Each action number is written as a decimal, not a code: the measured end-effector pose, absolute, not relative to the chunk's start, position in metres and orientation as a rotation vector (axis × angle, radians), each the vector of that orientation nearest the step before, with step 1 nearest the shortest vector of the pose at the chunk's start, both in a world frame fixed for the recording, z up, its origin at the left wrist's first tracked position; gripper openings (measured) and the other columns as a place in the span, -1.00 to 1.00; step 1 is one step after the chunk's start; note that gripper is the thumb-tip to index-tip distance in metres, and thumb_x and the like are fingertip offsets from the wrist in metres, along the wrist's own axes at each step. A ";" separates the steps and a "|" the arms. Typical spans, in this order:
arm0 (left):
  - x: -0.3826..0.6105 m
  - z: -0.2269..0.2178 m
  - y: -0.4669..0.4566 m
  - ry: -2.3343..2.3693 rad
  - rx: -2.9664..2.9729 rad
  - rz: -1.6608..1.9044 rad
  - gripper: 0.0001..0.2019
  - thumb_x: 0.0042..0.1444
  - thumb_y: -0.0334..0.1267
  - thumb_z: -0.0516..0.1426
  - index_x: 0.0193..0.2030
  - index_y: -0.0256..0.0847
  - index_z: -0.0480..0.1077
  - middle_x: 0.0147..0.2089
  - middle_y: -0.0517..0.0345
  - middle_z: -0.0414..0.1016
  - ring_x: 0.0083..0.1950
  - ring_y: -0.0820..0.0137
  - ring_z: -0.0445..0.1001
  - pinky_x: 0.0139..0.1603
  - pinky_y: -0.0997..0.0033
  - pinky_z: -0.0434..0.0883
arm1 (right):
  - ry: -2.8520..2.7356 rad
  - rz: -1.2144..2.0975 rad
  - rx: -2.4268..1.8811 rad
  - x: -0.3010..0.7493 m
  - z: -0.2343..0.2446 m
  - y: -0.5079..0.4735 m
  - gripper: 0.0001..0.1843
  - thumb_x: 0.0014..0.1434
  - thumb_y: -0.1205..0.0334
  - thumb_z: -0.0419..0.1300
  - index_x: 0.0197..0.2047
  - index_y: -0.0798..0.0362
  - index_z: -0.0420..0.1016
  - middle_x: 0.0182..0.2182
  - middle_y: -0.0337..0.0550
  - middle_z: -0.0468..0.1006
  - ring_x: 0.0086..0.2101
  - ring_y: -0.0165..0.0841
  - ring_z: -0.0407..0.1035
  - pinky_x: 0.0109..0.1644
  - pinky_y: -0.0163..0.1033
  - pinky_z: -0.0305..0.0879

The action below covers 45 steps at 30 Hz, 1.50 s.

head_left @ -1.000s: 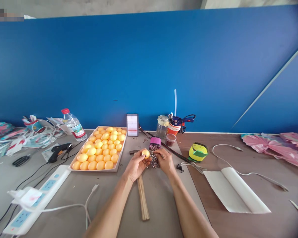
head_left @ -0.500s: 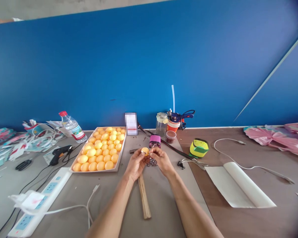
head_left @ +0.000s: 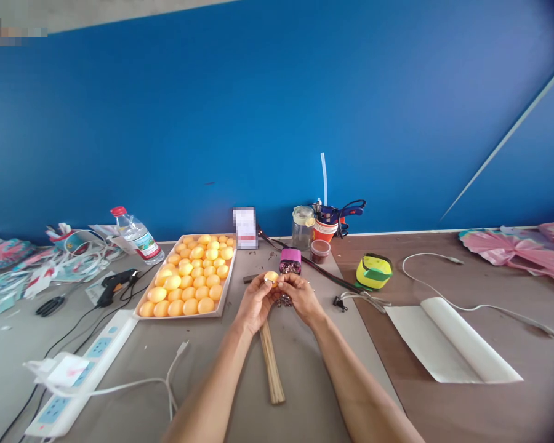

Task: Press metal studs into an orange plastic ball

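An orange ping-pong ball [head_left: 271, 275] is pinched in my left hand [head_left: 255, 303], with a small shiny bit showing on its near side. My right hand [head_left: 300, 299] has its thumb and fingers pressed together against the ball's right side; whatever they pinch is too small to make out. Below both hands lies a hammer [head_left: 271, 363], its wooden handle toward me and its head partly hidden by my left hand. Just beyond my fingers, a purple container [head_left: 290, 257] lies tipped toward me with small metal pieces [head_left: 285, 301] inside and spilled in front.
Left of my hands is a box [head_left: 184, 315] of orange balls. Around it are a water bottle [head_left: 141, 237], a glue gun [head_left: 113, 286], scissors [head_left: 50, 306] and a power strip [head_left: 80, 375]. To the right lie a yellow-green band roll [head_left: 373, 272], cables and white paper [head_left: 452, 341].
The view has shifted slightly. Both hands stay together at the ball, which has turned a little in the fingers, its shiny bit now facing nearer me.
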<state>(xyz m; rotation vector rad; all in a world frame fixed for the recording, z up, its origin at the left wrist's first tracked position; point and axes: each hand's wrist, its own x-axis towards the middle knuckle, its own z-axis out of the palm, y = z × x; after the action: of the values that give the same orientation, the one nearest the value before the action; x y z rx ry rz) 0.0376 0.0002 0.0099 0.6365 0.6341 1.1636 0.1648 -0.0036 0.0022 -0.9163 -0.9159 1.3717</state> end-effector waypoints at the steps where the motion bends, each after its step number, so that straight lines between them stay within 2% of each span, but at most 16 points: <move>1: 0.038 0.010 0.000 0.638 0.634 1.167 -0.65 -0.12 -0.34 0.32 -0.15 -0.26 0.41 -0.26 0.10 0.51 -0.26 0.43 0.49 -0.16 0.40 0.40 | -0.915 1.372 -0.917 0.165 0.002 -0.004 -0.74 -0.17 0.10 0.35 -0.44 0.07 0.45 -0.50 -0.26 0.48 -0.44 -0.43 0.30 -0.29 -0.30 0.22; 17: 0.042 0.011 -0.002 0.692 0.685 1.245 -0.62 -0.19 -0.32 0.35 -0.18 -0.24 0.41 -0.23 0.14 0.48 -0.25 0.42 0.46 -0.12 0.30 0.39 | -0.980 1.329 -0.963 0.166 0.001 -0.003 -0.77 -0.14 0.11 0.28 -0.46 0.06 0.40 -0.52 -0.28 0.42 -0.45 -0.43 0.26 -0.29 -0.29 0.20; 31: 0.047 0.014 -0.008 0.763 0.757 1.314 -0.62 -0.21 -0.27 0.35 -0.20 -0.22 0.41 -0.26 0.15 0.48 -0.27 0.40 0.44 -0.18 0.33 0.39 | -0.972 1.282 -1.000 0.163 -0.001 -0.004 -0.81 -0.13 0.14 0.24 -0.45 0.03 0.36 -0.54 -0.33 0.39 -0.47 -0.44 0.26 -0.31 -0.30 0.22; 45: 0.047 0.007 -0.009 0.794 0.862 1.313 -0.62 -0.12 -0.25 0.31 -0.13 -0.18 0.39 -0.17 0.10 0.49 -0.20 0.37 0.45 -0.12 0.33 0.39 | -0.955 1.222 -1.097 0.161 0.002 -0.006 -0.81 -0.13 0.15 0.24 -0.50 0.01 0.29 -0.61 -0.34 0.36 -0.52 -0.43 0.22 -0.40 -0.31 0.16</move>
<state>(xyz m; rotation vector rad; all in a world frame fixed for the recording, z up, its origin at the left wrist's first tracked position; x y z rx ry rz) 0.0472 -0.0087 0.0067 0.8616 0.7937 1.3132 0.1611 -0.0063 0.0021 -1.0972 -0.9553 1.2218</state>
